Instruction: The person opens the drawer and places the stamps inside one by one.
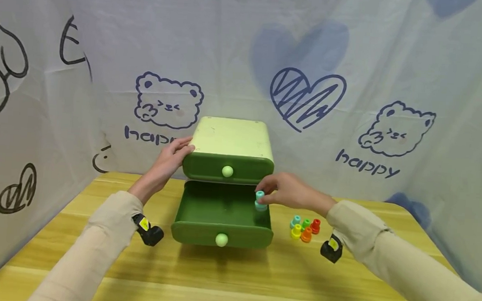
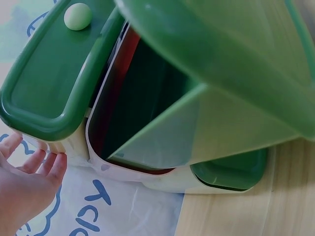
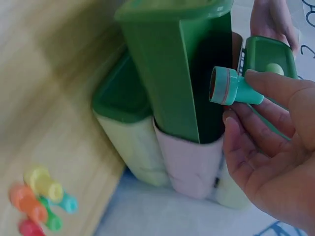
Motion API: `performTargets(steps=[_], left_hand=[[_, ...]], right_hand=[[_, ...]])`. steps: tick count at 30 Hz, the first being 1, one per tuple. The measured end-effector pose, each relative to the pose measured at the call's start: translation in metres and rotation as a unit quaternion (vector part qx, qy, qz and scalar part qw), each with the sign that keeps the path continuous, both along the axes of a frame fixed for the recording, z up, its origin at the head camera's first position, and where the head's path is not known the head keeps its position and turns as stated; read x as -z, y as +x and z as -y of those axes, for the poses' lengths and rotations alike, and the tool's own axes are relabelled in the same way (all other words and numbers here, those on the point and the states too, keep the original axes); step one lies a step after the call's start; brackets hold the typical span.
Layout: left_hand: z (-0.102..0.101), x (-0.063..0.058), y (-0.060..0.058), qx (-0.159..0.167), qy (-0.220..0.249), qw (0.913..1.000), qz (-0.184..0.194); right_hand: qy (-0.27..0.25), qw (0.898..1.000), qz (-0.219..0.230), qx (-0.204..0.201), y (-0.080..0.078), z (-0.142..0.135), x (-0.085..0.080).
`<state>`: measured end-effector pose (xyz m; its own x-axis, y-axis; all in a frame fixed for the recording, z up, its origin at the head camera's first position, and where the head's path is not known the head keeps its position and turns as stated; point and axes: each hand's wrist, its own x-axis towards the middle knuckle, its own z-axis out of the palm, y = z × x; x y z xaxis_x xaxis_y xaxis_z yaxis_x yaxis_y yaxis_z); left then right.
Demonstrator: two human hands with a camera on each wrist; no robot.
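A small drawer cabinet (image 1: 233, 136) with a pale top and green drawer fronts stands on the table, its middle drawer (image 1: 216, 209) pulled out. My left hand (image 1: 170, 158) rests against the upper left side of the cabinet, fingers fairly straight; in the left wrist view its fingertips touch the pale side by the top drawer (image 2: 54, 64). Between thumb and fingers, my right hand (image 1: 290, 190) pinches a turquoise toy stamp (image 1: 259, 197) over the right side of the pulled-out drawer. In the right wrist view the stamp (image 3: 236, 87) lies sideways, its wide end towards the drawer.
Right of the cabinet, several stamps stand grouped on the wooden table (image 1: 257, 282), among them a yellow stamp (image 1: 296, 231), an orange stamp (image 1: 306, 235) and a red stamp (image 1: 315, 226). A printed cloth (image 1: 231, 52) hangs behind. The green bottom drawer (image 3: 123, 93) sits below the pulled-out one.
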<state>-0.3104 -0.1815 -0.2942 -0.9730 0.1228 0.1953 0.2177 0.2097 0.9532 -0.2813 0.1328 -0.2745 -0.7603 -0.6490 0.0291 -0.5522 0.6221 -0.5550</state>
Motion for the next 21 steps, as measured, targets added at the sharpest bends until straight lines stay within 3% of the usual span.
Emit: performTargets(steps=[7, 15, 21], left_hand=[[0.002, 0.000, 0.001, -0.007, 0.000, 1.0000, 0.005], [0.000, 0.003, -0.001, -0.007, -0.001, 1.0000, 0.001], [0.001, 0.003, -0.001, 0.000, 0.011, 0.9999, -0.004]], right_hand=[[-0.062, 0.989, 0.133, 0.031, -0.007, 0.020, 0.008], [-0.061, 0.983, 0.172, 0.031, -0.013, 0.029, 0.021], [-0.045, 0.988, 0.148, 0.007, -0.014, 0.041, 0.026]])
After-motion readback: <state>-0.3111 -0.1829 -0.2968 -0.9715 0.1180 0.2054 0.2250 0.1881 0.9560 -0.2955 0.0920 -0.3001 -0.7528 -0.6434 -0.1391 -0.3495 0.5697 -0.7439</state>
